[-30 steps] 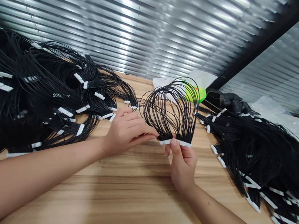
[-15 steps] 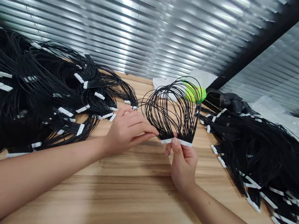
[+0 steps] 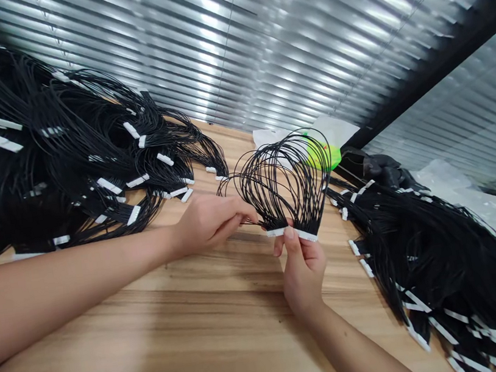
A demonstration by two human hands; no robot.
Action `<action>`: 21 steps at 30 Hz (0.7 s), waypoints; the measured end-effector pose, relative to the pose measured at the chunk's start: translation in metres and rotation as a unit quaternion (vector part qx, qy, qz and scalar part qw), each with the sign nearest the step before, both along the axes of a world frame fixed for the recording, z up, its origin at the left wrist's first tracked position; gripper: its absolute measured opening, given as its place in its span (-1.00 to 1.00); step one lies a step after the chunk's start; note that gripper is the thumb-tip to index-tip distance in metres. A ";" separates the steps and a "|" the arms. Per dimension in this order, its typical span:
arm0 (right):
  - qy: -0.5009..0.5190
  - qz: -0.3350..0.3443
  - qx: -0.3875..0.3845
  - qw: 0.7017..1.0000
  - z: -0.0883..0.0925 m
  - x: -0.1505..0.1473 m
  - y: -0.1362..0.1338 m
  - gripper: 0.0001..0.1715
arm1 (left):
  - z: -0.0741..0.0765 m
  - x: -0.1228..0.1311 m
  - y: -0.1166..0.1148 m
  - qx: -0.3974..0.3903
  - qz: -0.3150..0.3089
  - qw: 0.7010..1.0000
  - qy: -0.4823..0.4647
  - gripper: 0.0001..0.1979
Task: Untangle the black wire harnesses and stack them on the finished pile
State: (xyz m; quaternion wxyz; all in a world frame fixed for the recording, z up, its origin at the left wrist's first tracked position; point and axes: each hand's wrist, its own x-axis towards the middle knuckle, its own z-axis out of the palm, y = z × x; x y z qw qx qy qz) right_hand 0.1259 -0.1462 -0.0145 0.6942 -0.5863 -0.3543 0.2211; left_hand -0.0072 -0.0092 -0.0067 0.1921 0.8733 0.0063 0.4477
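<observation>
A wiring harness of looped black wires (image 3: pixel 269 177) fans up from two white connectors (image 3: pixel 306 235) held end to end. My right hand (image 3: pixel 303 270) pinches the connectors where they meet, thumb in front and fingers behind. At the left end, my left hand (image 3: pixel 215 218) is closed, with finger and thumb pressed together on a thin black wire that runs to the left connector. Its fingertips are just left of that connector. The harness is held above the wooden table (image 3: pixel 205 340), loops pointing away from me.
A big heap of black wire harnesses (image 3: pixel 40 153) with white connectors covers the left side. Another pile of harnesses (image 3: pixel 445 244) lies at the right. Behind the loops are a bright green item (image 3: pixel 333 155) and white plastic sheeting. A corrugated metal wall (image 3: pixel 190 40) rises at the back.
My left hand's fingers have curled inward, from extended to a closed pinch beside the left connector. My right hand and the connectors have hardly moved.
</observation>
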 end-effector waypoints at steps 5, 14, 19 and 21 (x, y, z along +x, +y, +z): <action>0.003 -0.002 -0.001 1.000 0.002 0.001 0.002 -0.69 | -0.002 0.002 0.000 0.015 0.034 0.999 -0.004 -0.86; 0.019 -0.010 -0.006 1.000 0.004 0.001 0.006 -0.63 | -0.001 0.006 0.001 0.077 0.078 0.994 -0.016 -0.89; 0.031 0.004 -0.005 0.999 0.002 0.002 0.005 -0.64 | 0.004 0.005 0.000 0.095 0.056 0.994 -0.021 -0.87; 0.035 0.003 -0.008 0.999 0.001 0.002 0.005 -0.63 | 0.005 0.005 0.001 0.115 0.045 0.992 -0.024 -0.85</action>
